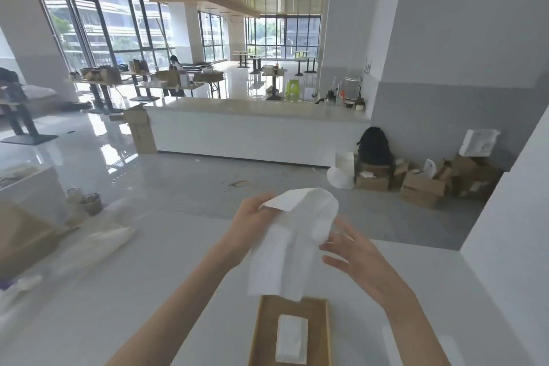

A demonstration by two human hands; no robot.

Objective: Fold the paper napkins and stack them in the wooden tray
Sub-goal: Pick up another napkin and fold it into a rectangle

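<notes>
A white paper napkin (292, 242) hangs in the air above the white table, partly unfolded and draped. My left hand (252, 217) grips its upper left corner. My right hand (353, 252) is just to the right of the napkin, fingers spread, with the fingertips at its right edge; I cannot tell whether they touch it. Below the napkin, at the table's near edge, lies the wooden tray (263, 333). One folded napkin (292, 339) rests flat inside the tray.
A clear plastic pack (98, 242) lies on the table to the left, beside a brown cardboard box (20, 235). Two small woven baskets (86, 202) stand at the table's far left edge. A white wall (511, 232) closes the right side.
</notes>
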